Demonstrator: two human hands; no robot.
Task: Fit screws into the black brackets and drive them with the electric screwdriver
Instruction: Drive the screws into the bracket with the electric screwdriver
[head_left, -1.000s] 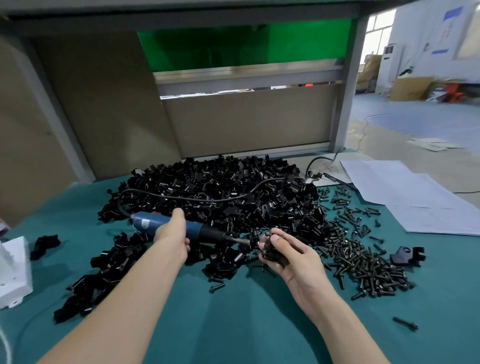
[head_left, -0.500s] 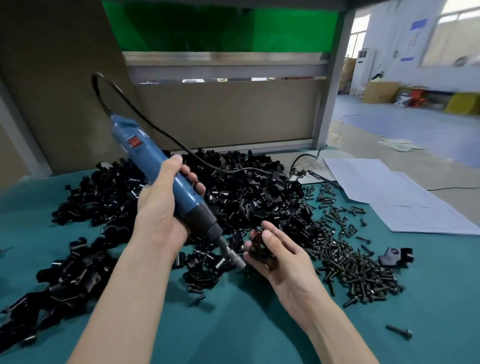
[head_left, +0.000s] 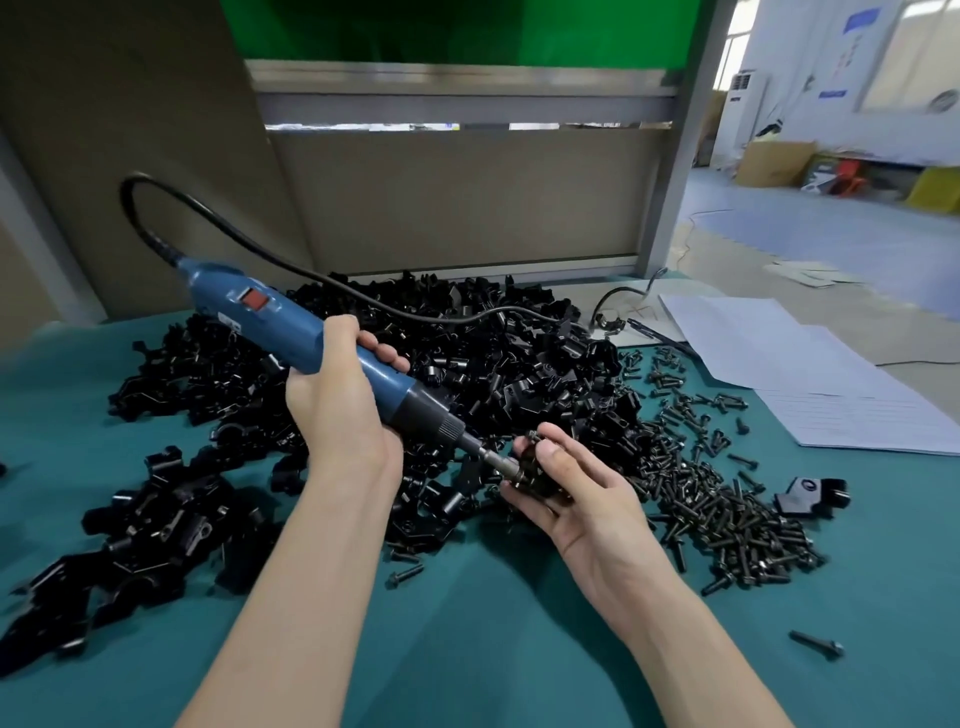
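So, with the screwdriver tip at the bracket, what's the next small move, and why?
Probably seat the bit squarely and trigger the drive. The left hand grips the electric screwdriver angled down, its bit touching the black bracket held in the right hand; whether it is seated is unclear.

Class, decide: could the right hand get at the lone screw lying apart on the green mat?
Likely yes: only bare mat lies between the right hand and the lone screw. But its fingers grip a bracket, so they would need freeing first.
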